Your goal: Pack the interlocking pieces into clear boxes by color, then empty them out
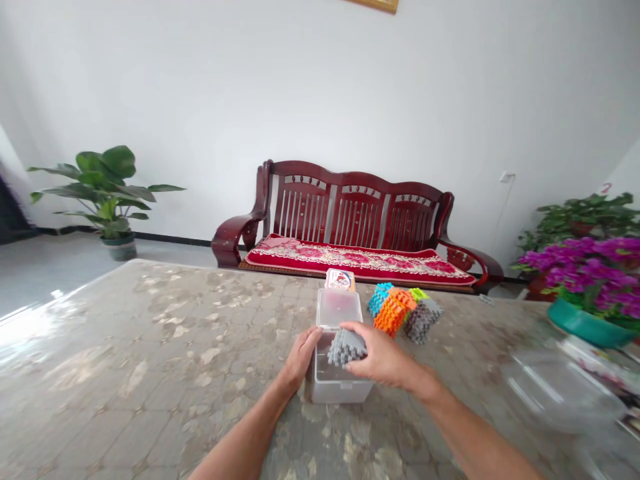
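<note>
A clear plastic box point(343, 393) stands on the table in front of me, its hinged lid point(339, 308) tipped back on the far side. My left hand point(301, 357) grips the box's left wall near the back corner. Over the opening, my right hand point(380, 355) pinches a stack of grey toothed plastic building pieces point(345, 348) between thumb and fingers. To the right behind that hand lie more stacked pieces: blue point(379, 298), orange point(393, 315), lime green point(418, 293) and dark grey point(423, 321). Part of the box's inside is hidden by the grey stack.
A small printed box point(341, 279) sits behind the lid. At the right are a blurred clear plastic container point(563, 390) and purple flowers point(595, 273) in a teal pot point(590, 323). A wooden bench point(350, 207) stands beyond the patterned table point(150, 387).
</note>
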`<state>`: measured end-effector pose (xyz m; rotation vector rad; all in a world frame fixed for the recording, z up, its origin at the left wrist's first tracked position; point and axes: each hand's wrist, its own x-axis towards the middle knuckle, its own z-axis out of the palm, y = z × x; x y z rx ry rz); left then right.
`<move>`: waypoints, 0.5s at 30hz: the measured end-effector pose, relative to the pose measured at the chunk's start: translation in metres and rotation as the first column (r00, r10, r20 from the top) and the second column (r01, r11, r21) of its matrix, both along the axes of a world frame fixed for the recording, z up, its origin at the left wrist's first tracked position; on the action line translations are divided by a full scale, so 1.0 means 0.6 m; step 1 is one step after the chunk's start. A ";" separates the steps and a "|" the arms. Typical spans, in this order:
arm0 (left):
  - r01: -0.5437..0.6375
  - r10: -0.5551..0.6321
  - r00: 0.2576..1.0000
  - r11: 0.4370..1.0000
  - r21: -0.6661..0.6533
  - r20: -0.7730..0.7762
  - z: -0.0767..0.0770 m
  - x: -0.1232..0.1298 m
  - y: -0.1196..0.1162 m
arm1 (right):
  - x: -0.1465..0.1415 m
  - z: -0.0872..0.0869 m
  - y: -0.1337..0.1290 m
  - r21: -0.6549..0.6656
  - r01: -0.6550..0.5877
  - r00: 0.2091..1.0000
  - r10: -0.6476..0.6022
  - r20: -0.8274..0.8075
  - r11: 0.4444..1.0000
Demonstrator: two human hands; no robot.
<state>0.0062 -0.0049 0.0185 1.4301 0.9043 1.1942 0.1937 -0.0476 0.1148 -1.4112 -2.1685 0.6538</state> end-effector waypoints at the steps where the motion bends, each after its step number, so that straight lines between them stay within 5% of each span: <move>1: -0.016 0.016 1.000 1.000 0.003 -0.006 -0.002 0.001 0.001 | -0.008 -0.005 0.005 0.015 -0.035 0.999 0.035 0.030 0.999; 15: -0.070 0.070 0.997 0.997 0.014 -0.021 -0.003 0.004 0.003 | -0.032 -0.038 0.032 0.067 -0.261 0.954 0.247 0.170 0.963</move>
